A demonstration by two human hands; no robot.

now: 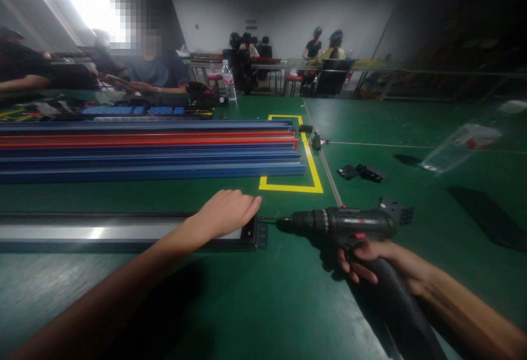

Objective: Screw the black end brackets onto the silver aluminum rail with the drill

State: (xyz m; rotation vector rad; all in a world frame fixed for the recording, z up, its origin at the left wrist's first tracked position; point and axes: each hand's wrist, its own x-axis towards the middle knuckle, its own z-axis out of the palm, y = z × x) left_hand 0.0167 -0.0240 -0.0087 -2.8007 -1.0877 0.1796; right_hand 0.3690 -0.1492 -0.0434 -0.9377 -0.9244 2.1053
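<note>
My right hand (362,261) is wrapped round the grip of a black cordless drill (349,223), with the fingers by its red trigger. The drill lies level and points left. Its long thin bit (269,220) reaches the black end cap (249,232) of a long frame (123,231) with a silvery panel and dark edges. Whether the tip sits in a screw is too small to tell. My left hand (226,214) is closed over the far edge of the frame near that end, its fingertips hidden behind it. A small slotted black tab (262,236) sticks out from the cap.
Blue and orange-red rails (164,151) lie beyond the frame, their ends inside a yellow tape outline (292,189). Black brackets (362,172) lie to the right, another bracket (395,210) behind the drill. A bottle (461,143) stands right, another bottle (229,81) at the back. People sit beyond.
</note>
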